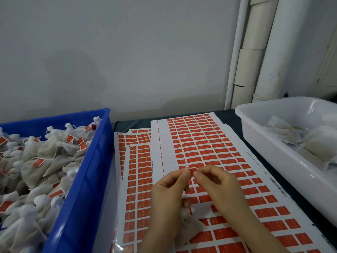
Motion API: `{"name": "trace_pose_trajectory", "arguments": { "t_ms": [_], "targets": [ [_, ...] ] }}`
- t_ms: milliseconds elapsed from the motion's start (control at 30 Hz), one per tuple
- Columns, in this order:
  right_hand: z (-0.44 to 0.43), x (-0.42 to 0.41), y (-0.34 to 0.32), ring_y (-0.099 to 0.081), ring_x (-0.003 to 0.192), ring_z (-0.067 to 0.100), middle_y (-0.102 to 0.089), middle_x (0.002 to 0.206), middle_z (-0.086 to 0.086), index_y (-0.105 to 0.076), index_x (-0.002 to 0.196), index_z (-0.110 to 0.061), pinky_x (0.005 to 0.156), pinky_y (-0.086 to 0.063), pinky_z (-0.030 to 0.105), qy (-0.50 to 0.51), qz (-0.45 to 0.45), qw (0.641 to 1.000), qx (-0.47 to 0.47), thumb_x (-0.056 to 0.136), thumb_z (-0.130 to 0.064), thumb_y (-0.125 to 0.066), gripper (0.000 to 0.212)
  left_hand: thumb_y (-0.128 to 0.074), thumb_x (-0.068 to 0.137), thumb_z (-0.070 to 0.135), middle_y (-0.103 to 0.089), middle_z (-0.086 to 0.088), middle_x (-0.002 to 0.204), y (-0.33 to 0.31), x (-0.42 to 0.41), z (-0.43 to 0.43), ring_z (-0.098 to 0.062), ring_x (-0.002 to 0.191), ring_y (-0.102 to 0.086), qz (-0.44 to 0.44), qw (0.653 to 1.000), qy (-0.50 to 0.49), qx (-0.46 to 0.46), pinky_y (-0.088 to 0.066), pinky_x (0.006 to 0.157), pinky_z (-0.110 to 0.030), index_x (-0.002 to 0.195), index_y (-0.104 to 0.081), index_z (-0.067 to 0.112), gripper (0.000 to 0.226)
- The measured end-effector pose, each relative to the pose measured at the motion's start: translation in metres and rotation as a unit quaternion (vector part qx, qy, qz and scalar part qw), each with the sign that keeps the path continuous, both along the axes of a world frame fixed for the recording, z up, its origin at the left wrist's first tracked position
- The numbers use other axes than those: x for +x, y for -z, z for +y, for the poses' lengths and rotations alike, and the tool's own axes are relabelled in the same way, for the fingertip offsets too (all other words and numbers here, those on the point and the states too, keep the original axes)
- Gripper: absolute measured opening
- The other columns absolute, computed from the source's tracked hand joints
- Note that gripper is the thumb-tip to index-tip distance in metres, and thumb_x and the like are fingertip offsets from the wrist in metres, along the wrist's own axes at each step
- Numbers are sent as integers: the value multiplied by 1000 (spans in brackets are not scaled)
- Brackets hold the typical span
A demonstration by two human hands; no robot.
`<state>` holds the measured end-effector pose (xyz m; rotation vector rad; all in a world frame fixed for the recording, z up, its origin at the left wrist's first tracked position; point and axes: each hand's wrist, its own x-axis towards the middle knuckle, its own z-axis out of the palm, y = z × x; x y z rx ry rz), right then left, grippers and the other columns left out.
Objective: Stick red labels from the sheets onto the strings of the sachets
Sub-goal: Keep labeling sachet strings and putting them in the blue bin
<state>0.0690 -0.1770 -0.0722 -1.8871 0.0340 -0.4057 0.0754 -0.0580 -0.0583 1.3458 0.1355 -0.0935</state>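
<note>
Misfolding threatens the red label (191,169), pinched at its ends in the grip of left hand (167,194) and right hand (217,185) above the sheet (165,139), since sticky halves could meet crooked or miss the string, not visible here, of the sachet (190,222) under the left palm

Deep blue plastic crate (87,170): smooth, semi-gloss. Shallow white plastic tub (269,148): smooth, glossy, bright highlights on the rim. White drawstring sachets (36,170) in the crate are thin gauzy cloth, matt and crinkled; white label sheets (166,143) are smooth paper with a faint sheen, the peeled red label (191,169) is the same thin stock in matt red, and the dark table cover (231,115) and grey wall (127,52) are both matt.
</note>
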Motion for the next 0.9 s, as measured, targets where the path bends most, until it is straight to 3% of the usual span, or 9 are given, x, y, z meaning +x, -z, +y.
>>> {"name": "trace_pose_trajectory", "arguments": {
  "t_ms": [167,333,400,467,633,800,900],
  "targets": [
    [-1,0,1,-56,81,-15,-60,77,-37,-60,76,-35,57,-41,-1,0,-1,1000,7,83,-32,-63,8,-67,82,22,-73,5,80,3,3,1,-13,76,-70,-9,1000,3,1,-57,55,-31,78,-75,25,9],
    [0,1,1,-55,83,-18,-61,77,-38,-60,81,-36,58,-41,-2,-4,-3,999,33,85,-31,-59,7,-65,84,22,-71,14,78,11,8,2,-2,78,-67,-54,996,-33,58,-55,59,-15,80,-70,24,7],
    [0,2,2,-57,82,-16,-63,74,-32,-60,82,-37,59,-42,-1,-16,9,999,43,87,-28,-58,10,-64,85,21,-70,16,76,15,10,3,-4,77,-67,-77,992,-54,88,-52,60,-10,79,-68,23,7],
    [1,1,1,-58,81,-14,-62,79,-30,-58,83,-39,61,-44,0,-53,33,998,24,89,-26,-56,15,-64,85,21,-69,17,75,17,11,3,-8,76,-66,-96,986,-68,122,-49,63,-10,77,-67,24,10],
    [12,-2,3,-61,86,-3,-62,87,-28,-55,87,-47,71,-47,7,-164,102,979,-70,90,-32,-55,14,-63,87,18,-67,20,74,21,12,5,-2,73,-65,-112,975,-94,165,-46,51,-6,71,-65,27,18],
    [15,-7,1,-61,76,-3,-63,74,-25,-59,76,-44,64,-45,5,-236,147,954,-109,87,-27,-59,20,-65,85,22,-68,25,74,22,16,8,-2,72,-66,-95,978,-109,148,-44,51,-6,70,-67,27,16],
    [12,-6,-3,-61,72,-3,-64,72,-20,-61,73,-39,63,-44,8,-232,148,956,-98,85,-27,-62,17,-68,82,21,-72,18,75,20,21,12,-4,75,-68,-63,989,-107,77,-45,56,-11,74,-71,24,10]
  ]
}}
